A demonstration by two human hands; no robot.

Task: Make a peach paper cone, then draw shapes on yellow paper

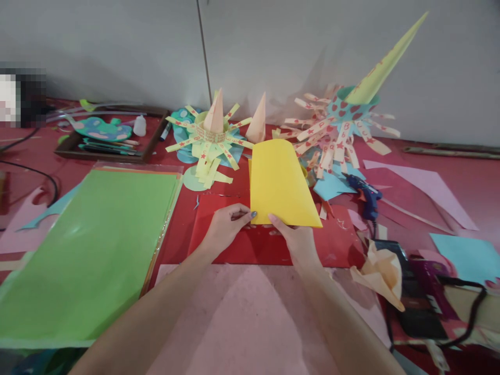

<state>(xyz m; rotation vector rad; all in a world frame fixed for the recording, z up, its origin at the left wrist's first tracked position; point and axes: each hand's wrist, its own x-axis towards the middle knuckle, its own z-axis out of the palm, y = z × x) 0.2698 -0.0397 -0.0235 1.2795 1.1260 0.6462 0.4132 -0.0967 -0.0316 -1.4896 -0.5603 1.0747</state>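
A sheet of yellow paper (pixel 283 182), bent over into a curve at its top, is held up above a red board (pixel 230 250). My left hand (pixel 230 224) pinches its lower left corner between thumb and fingers. At the bottom edge, my right hand (pixel 295 237) grips it with the thumb on the near face and the fingers hidden behind. Beyond the sheet stand a paper cone (pixel 258 122) and a yellow paper crown with strips (pixel 213 135).
A green paper stack (pixel 97 234) lies left, below a brown tray (pixel 146 143) of pens. Right are a blue glue gun (pixel 367 195), crumpled peach paper (pixel 380 273), a black phone-like object (pixel 417 307) with cables, and a strip-edged paper hat (pixel 347 117) with a tall cone.
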